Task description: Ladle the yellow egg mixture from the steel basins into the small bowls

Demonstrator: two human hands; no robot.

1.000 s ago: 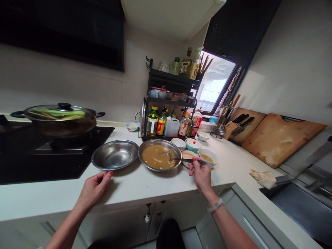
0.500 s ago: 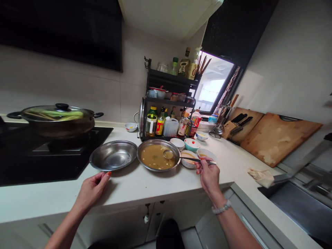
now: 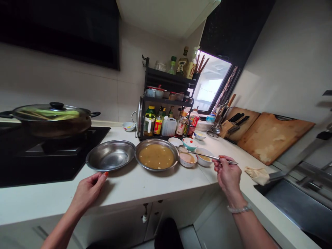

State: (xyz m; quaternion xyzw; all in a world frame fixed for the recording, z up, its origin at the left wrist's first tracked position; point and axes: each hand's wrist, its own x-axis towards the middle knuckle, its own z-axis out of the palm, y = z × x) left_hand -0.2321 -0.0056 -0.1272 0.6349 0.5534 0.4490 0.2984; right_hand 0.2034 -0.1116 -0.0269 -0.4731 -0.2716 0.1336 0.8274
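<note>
My right hand (image 3: 228,174) is closed around the handle of a long metal spoon (image 3: 204,155). The spoon's bowl end hovers over the small bowl of pinkish liquid (image 3: 188,159), close to the right rim of the steel dish of brown broth (image 3: 156,157). Pale bits float in that broth. At the near rim of an empty steel dish (image 3: 110,157), my left hand (image 3: 89,188) has thumb and fingers pressed together, pinching the edge. Beside the pinkish bowl stands a white bowl with yellowish liquid (image 3: 204,162).
A lidded pan (image 3: 53,121) sits on the black cooktop to the left. Behind the dishes, a black rack (image 3: 168,102) carries several bottles. Further right are a knife block (image 3: 229,128), a cutting board (image 3: 276,138), a cloth (image 3: 256,175) and the sink (image 3: 298,207).
My right hand has moved right, carrying the spoon out of the broth to above the small bowl. My left hand stays at the empty dish's rim. The view has shifted slightly.
</note>
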